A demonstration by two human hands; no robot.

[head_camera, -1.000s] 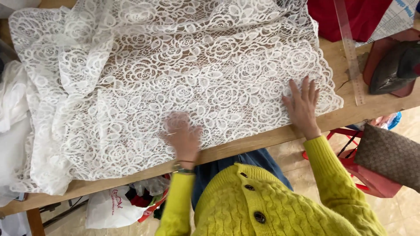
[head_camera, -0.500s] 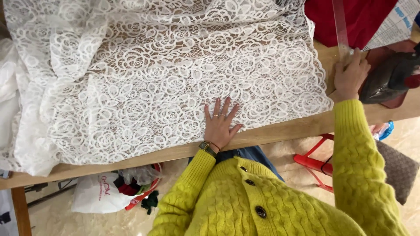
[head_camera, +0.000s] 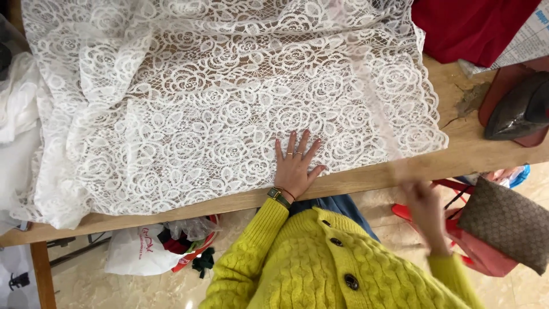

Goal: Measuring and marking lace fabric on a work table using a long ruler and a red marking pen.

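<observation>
The white lace fabric (head_camera: 229,103) lies spread across the wooden table (head_camera: 469,154), its scalloped edge near the front rim. The left hand (head_camera: 295,167) rests flat on it, fingers splayed, palm down — pressing, not gripping. The right hand (head_camera: 426,212) is off the table's front edge and blurred; it seems to carry a long clear ruler (head_camera: 372,103) that streaks up across the lace, though how the fingers close on it I cannot tell. To do this well, I judge the flat palm should keep even pressure so the lace does not creep or pucker — and the ruler should come down without dragging the open weave. A dark iron (head_camera: 517,111) sits at the far right, red cloth (head_camera: 469,26) above it.
</observation>
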